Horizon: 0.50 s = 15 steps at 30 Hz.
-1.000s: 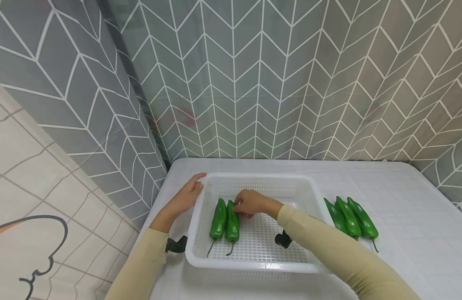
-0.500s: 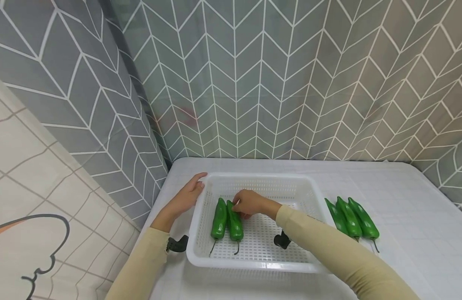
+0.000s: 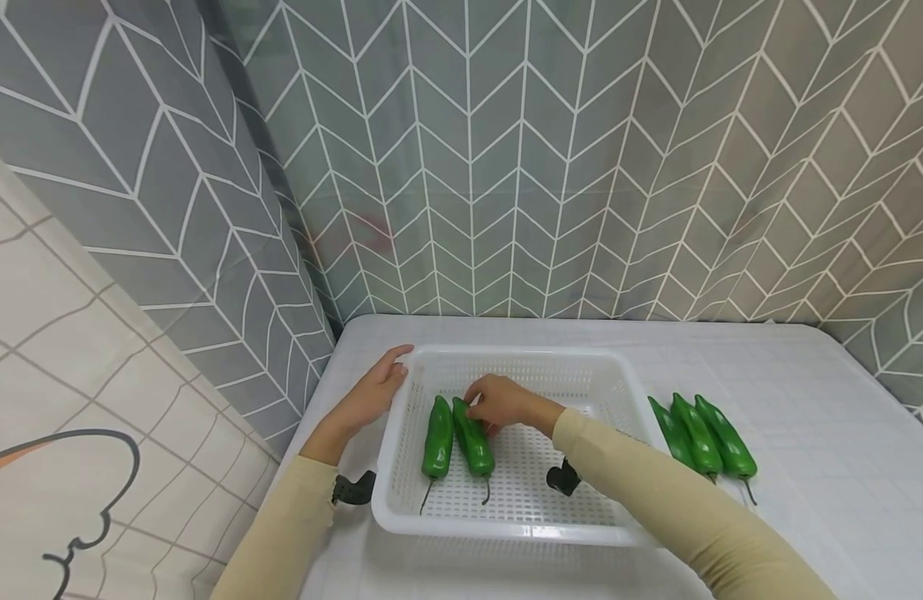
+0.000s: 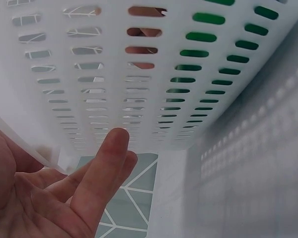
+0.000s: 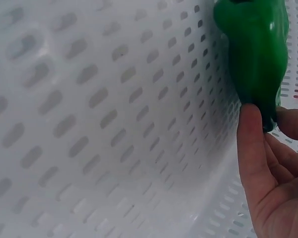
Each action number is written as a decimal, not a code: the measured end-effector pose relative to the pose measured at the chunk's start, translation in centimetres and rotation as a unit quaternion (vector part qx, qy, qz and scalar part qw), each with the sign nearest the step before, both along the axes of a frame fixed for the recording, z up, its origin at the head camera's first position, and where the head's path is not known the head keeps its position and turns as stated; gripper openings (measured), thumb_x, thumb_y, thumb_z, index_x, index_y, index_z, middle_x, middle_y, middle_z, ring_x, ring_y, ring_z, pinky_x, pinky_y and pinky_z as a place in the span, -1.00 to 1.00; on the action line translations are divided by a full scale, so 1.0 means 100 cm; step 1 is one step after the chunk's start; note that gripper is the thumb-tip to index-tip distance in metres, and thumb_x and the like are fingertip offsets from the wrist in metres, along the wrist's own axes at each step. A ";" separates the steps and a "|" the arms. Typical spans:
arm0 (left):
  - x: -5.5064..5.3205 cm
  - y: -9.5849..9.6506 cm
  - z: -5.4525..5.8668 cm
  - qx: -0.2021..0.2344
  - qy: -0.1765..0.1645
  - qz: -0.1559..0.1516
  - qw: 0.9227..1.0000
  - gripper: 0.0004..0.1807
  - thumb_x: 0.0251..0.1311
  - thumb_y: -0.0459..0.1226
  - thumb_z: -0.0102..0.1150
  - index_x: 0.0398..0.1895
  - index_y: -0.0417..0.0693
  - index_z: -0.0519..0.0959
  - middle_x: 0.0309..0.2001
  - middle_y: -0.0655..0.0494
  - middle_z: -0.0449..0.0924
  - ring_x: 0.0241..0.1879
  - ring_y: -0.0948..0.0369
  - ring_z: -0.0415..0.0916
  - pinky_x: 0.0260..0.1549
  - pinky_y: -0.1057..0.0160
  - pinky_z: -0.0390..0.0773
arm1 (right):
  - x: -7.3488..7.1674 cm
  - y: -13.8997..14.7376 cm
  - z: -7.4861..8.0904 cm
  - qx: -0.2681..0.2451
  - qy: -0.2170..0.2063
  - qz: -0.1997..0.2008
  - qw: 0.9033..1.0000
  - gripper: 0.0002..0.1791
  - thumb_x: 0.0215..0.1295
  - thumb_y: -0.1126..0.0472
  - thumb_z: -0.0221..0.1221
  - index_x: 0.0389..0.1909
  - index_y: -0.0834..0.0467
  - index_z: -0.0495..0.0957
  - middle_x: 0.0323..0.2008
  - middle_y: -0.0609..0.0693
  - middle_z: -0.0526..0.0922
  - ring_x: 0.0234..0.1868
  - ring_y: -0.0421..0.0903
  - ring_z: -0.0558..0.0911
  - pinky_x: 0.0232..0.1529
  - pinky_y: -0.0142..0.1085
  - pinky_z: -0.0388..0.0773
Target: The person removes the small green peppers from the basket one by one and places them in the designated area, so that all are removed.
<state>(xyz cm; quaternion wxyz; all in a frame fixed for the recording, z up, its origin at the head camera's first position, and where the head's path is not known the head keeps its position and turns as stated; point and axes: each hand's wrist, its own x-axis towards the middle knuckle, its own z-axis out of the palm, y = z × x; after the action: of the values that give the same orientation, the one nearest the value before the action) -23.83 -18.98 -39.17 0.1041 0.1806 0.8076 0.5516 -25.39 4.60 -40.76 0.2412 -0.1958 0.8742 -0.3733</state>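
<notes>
A white perforated plastic basket (image 3: 536, 531) stands on the table with two long green chili peppers inside. One green chili pepper (image 3: 437, 442) lies lengthwise near the left wall. Beside it, the other green chili pepper (image 3: 476, 446) slants, stem toward the lower right; my right hand (image 3: 502, 402) pinches its pointed tip between thumb and fingers. That pinch shows closely in the right wrist view, where the held pepper (image 5: 258, 54) nears the basket wall. My left hand (image 3: 371, 396) rests at the basket's upper left rim; in the left wrist view its fingers (image 4: 102, 173) extend outside the wall, fairly straight.
Right of the basket, several green chili peppers (image 3: 703, 437) lie side by side on the white-covered table (image 3: 829, 433). A patterned curtain (image 3: 551, 167) hangs behind the table and a pale tiled cloth (image 3: 93, 358) hangs at the left.
The stem end of the pinched chili pepper has swung to the right, away from its neighbour, while its tip stays almost in place. My left hand keeps its position on the rim.
</notes>
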 end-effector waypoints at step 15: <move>-0.009 -0.004 -0.019 -0.010 0.018 0.016 1.000 -0.53 0.37 -0.14 -0.34 0.33 0.11 -0.03 0.05 -0.03 0.35 -0.17 0.12 0.50 -0.23 0.10 0.49 | -0.003 0.007 0.006 0.003 0.001 -0.013 1.000 -0.69 0.16 0.30 0.13 -0.06 0.32 0.45 -0.42 0.06 0.53 -0.48 -0.12 0.58 -0.54 -0.31 0.55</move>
<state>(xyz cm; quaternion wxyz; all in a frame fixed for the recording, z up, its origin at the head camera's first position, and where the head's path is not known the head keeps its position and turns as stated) -24.77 -19.34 -41.03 0.0826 0.1762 0.8175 0.5421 -25.67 5.27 -40.17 0.2358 -0.1841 0.8781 -0.3734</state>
